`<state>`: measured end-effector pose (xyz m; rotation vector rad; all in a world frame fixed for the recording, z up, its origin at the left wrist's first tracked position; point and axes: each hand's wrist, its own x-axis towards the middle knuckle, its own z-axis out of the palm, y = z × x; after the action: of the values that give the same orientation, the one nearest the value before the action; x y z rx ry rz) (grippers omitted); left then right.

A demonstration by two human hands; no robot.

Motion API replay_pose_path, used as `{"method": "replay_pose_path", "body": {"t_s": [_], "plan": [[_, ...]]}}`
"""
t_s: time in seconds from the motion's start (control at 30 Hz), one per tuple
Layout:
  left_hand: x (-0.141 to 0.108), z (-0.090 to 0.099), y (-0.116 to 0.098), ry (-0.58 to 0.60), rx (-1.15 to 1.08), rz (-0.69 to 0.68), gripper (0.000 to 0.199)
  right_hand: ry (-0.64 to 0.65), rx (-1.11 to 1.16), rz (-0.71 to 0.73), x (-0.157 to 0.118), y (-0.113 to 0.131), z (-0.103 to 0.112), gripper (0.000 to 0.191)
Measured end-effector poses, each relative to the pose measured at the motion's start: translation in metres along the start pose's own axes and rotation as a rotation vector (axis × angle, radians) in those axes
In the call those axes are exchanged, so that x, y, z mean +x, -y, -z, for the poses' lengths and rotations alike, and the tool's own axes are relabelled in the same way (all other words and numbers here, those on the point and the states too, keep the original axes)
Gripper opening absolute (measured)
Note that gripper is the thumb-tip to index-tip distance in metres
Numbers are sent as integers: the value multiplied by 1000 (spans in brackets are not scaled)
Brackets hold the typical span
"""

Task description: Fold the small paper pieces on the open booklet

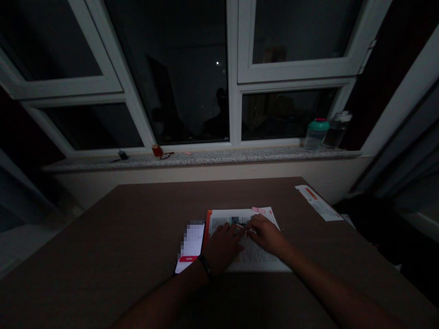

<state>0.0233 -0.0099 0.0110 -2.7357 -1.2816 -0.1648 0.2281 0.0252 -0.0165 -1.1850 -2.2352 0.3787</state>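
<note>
My left hand [222, 246] and my right hand [265, 235] rest on an open printed book [252, 256] with an orange edge, near the middle of a brown desk [103, 237]. Their fingertips nearly meet above the page, around a thin pale strip [247, 230]. The dim light hides whether either hand grips it. A pink sticky tab [258, 210] sticks out at the book's far edge. Just left of my left hand lies a smartphone [190, 244] with a lit screen, and a dark band [206, 266] circles my left wrist.
A printed paper slip [318, 203] lies at the desk's far right corner. Beyond the desk is a speckled stone windowsill [202, 157] holding a green-lidded jar [316, 135], a clear bottle [338, 130], and a small red item [157, 151].
</note>
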Motion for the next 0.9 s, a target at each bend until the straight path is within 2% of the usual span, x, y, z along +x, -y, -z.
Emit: {"method": "replay_pose_path", "body": {"t_s": [0.3,0.57,0.7,0.9], "plan": [[-1,0,0,-23,-15,-3,51,129,-311,146,-3,12,18,19],[0,2,0,-15,-66,22,38,181,-297,46,-3,18,23,27],[-1,2,2,-16,-90,47,24,174,-303,51,-3,17,18,27],[-2,3,1,-8,-58,34,19,169,-286,80,-4,15,15,29]]}}
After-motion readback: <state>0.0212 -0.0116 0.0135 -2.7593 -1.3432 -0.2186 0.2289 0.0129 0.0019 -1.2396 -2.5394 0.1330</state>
